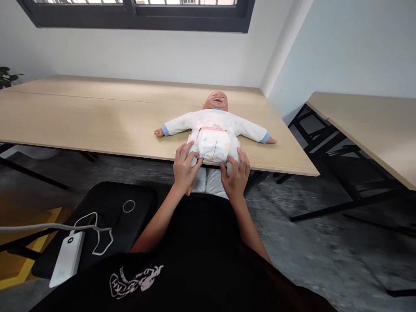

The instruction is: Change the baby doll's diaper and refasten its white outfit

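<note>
A white power bank (pixel 66 261) is lying on a black chair (pixel 107 197), the left hand (pixel 184 169) is grasping one leg of a doll (pixel 212 116) wearing a diaper (pixel 214 146) and lying face-up at the near edge of the table (pixel 97 119), and the right hand (pixel 236 175) is grasping the other leg.

The single head-worn view looks forward and down, over the nearby hands (pixel 184 168), toward the table (pixel 97 119)

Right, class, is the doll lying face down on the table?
No, the doll lies on its back on the table, with its face turned upward.
</note>
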The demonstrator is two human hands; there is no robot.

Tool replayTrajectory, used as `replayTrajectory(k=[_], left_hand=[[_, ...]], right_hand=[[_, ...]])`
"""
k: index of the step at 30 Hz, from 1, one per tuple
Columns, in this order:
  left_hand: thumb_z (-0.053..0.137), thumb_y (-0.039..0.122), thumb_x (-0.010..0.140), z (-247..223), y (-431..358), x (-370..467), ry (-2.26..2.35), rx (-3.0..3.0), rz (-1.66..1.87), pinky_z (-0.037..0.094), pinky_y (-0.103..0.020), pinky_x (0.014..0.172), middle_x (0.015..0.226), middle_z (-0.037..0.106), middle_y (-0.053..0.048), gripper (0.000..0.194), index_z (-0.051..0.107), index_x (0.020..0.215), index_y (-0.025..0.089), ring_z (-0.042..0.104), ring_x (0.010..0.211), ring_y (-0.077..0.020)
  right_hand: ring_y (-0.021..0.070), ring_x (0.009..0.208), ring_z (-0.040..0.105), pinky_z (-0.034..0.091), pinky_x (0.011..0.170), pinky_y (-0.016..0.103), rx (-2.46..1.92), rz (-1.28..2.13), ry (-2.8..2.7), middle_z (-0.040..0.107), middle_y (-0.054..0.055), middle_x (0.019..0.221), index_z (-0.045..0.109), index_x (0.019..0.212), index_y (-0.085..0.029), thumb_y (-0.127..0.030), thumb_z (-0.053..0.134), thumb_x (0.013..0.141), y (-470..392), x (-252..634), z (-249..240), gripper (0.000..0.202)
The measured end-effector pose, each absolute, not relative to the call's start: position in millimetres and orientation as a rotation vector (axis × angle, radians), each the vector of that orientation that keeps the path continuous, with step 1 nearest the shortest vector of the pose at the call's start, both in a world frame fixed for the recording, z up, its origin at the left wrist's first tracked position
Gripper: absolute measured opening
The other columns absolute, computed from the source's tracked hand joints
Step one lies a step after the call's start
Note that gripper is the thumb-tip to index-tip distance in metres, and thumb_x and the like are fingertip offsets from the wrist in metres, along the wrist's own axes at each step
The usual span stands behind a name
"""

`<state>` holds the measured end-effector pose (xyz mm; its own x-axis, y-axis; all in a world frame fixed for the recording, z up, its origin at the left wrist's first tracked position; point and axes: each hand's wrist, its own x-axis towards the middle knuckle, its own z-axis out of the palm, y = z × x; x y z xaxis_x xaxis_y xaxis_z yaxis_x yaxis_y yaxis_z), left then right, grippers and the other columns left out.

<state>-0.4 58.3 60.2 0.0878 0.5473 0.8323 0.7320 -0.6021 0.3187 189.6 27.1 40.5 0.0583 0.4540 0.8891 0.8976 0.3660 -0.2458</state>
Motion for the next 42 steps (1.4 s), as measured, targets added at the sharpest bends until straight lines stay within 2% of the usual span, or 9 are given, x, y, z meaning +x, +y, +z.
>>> replayTrajectory(k=[8, 17, 22, 32, 35, 39, 42], left_hand=[[0.061, 0.026, 0.1, 42.7, 60.8, -2.8, -1.135, -2.095, -1.525, 0.051, -0.051, 0.113, 0.144, 0.063, -0.014, 0.009, 0.068, 0.1, 0.02, 0.053, 0.142, -0.032], [0.055, 0.017, 0.1, 18.2, 52.0, -8.3, -1.108, -2.077, -1.458, 0.046, -0.056, 0.116, 0.154, 0.053, -0.017, 0.033, 0.066, 0.131, 0.022, 0.04, 0.152, -0.0348], [0.056, 0.016, 0.099, 16.9, 52.0, -9.5, -1.112, -2.074, -1.436, 0.048, -0.055, 0.113, 0.155, 0.051, -0.017, 0.037, 0.065, 0.133, 0.023, 0.045, 0.147, -0.0352], [0.059, 0.019, 0.099, 20.4, 49.2, -12.1, -1.048, -2.119, -1.475, 0.048, -0.053, 0.112, 0.154, 0.051, -0.018, 0.036, 0.065, 0.134, 0.023, 0.047, 0.145, -0.0346], [0.053, 0.033, 0.104, 29.4, 44.1, -12.9, -1.163, -2.18, -1.679, 0.048, -0.05, 0.113, 0.151, 0.054, -0.017, 0.035, 0.06, 0.138, 0.023, 0.053, 0.139, -0.0315], [0.048, 0.054, 0.104, 64.0, 63.8, -21.0, -1.645, -2.025, -2.321, 0.052, -0.045, 0.107, 0.139, 0.061, -0.015, 0.048, 0.051, 0.14, 0.022, 0.065, 0.121, -0.0268], [0.066, 0.046, 0.096, 97.7, 100.4, -29.5, -2.077, -1.879, -2.778, 0.05, -0.039, 0.111, 0.127, 0.067, -0.013, 0.036, 0.061, 0.119, 0.019, 0.064, 0.125, -0.0248]], right_hand=[[0.0311, 0.151, 0.04, 0.043, 0.118, 0.058, -1.309, -0.452, -1.573, 0.05, 0.017, 0.153, 0.06, 0.114, -0.02, -0.034, 0.055, 0.104, 26.0, 189.4, 34.7, 0.018], [0.0303, 0.153, 0.037, 0.043, 0.119, 0.057, -1.274, -0.509, -1.58, 0.048, 0.019, 0.155, 0.056, 0.121, -0.02, -0.03, 0.055, 0.104, 26.7, 189.7, 31.7, 0.02], [0.0314, 0.152, 0.038, 0.044, 0.117, 0.058, -1.262, -0.499, -1.592, 0.047, 0.019, 0.156, 0.052, 0.128, -0.021, -0.03, 0.054, 0.105, 26.3, 190.9, 30.6, 0.025], [0.0317, 0.148, 0.045, 0.045, 0.114, 0.056, -1.264, -0.475, -1.605, 0.048, 0.019, 0.156, 0.054, 0.126, -0.023, -0.03, 0.055, 0.104, 24.8, 192.0, 29.7, 0.023], [0.0314, 0.143, 0.05, 0.046, 0.114, 0.055, -1.217, -0.309, -1.549, 0.052, 0.019, 0.151, 0.054, 0.129, -0.022, -0.037, 0.054, 0.104, 20.3, 192.9, 38.3, 0.029], [0.0291, 0.123, 0.065, 0.053, 0.108, 0.053, -1.228, 0.197, -1.147, 0.063, 0.019, 0.136, 0.051, 0.133, -0.019, -0.052, 0.052, 0.102, 34.1, 216.7, 64.0, 0.046], [0.0296, 0.132, 0.06, 0.047, 0.116, 0.054, -1.236, 0.466, -0.898, 0.061, 0.018, 0.138, 0.055, 0.123, -0.019, -0.056, 0.066, 0.09, 68.0, 250.8, 85.1, 0.05]])
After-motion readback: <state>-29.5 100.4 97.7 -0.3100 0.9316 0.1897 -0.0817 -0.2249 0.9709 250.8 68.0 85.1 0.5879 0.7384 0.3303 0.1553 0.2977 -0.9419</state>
